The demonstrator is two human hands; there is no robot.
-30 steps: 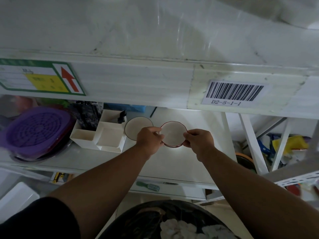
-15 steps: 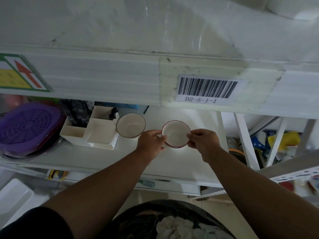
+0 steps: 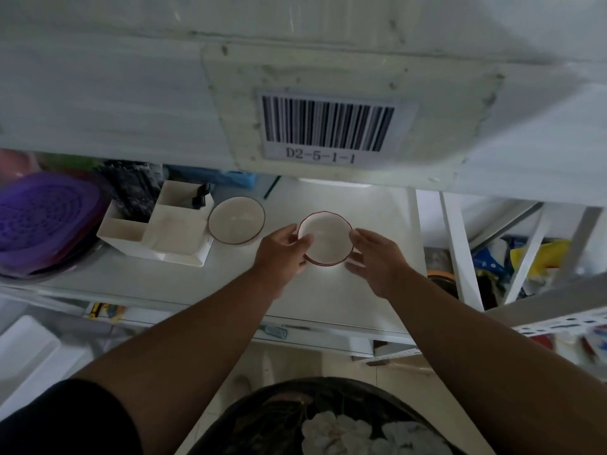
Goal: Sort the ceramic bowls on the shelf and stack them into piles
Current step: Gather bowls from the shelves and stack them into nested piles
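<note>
A small pile of white bowls with wavy red rims (image 3: pixel 326 239) rests on the white shelf (image 3: pixel 328 297) at its middle. My left hand (image 3: pixel 282 252) grips the pile's left edge, thumb over the rim. My right hand (image 3: pixel 374 261) is just right of the pile, fingers spread, off the rim or barely touching it. A second, rounder white bowl with a brown rim (image 3: pixel 236 220) stands alone to the left, clear of both hands.
A white divided organiser (image 3: pixel 157 224) sits left of the lone bowl, with a purple perforated lid (image 3: pixel 46 215) beyond it. The upper shelf beam with a barcode label (image 3: pixel 328 126) overhangs closely. White uprights (image 3: pixel 460 251) and clutter stand to the right.
My right hand has let go of the bowl pile and opened, drawing slightly back to the right. The left hand still holds the pile. The camera has shifted left.
</note>
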